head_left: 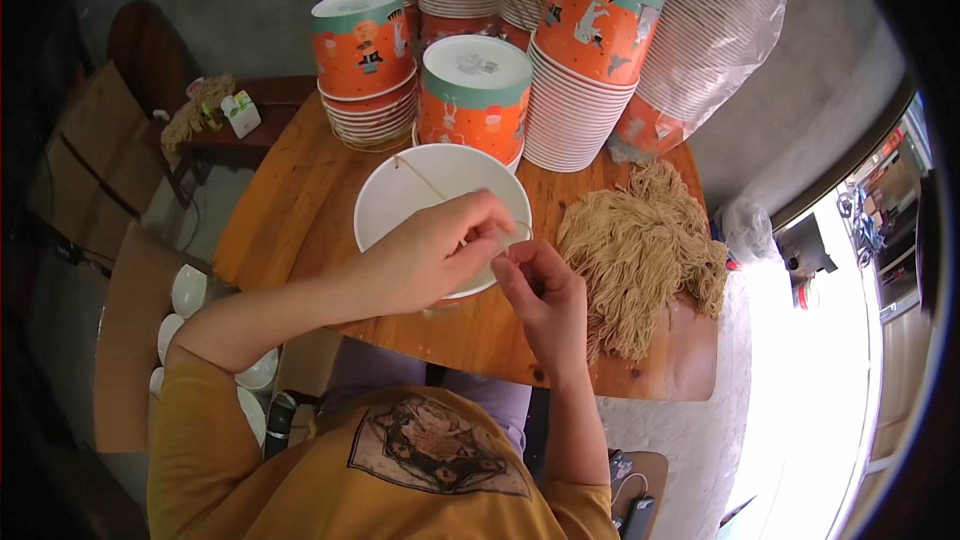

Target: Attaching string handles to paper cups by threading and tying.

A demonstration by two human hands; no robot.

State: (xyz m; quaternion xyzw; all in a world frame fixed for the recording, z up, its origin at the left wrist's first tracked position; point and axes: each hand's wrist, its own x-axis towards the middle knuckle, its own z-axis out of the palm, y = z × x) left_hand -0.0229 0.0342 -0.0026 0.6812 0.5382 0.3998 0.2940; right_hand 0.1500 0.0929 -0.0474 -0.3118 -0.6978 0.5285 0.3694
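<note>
A white-lined paper bucket (385, 202) stands mouth up before me on the wooden table. A thin tan cord (425, 180) runs from a hole near its far left rim across the mouth to my hands. My left hand (425, 250) reaches over the bucket, thumb and fingers pinched on the cord. At the right rim my right hand (545, 290) is closed too, its thumb and forefinger meeting by the left fingertips at the cord's end. The exact grip at the fingertips is partly hidden. A loose heap of tan cords (645, 255) lies right of the bucket.
Upside-down orange and green buckets (475, 100) stand in stacks along the back of the table (290, 205). Clear plastic wraps one stack (710, 30) at the right. An open cardboard box (130, 340) with several white buckets sits low at my left.
</note>
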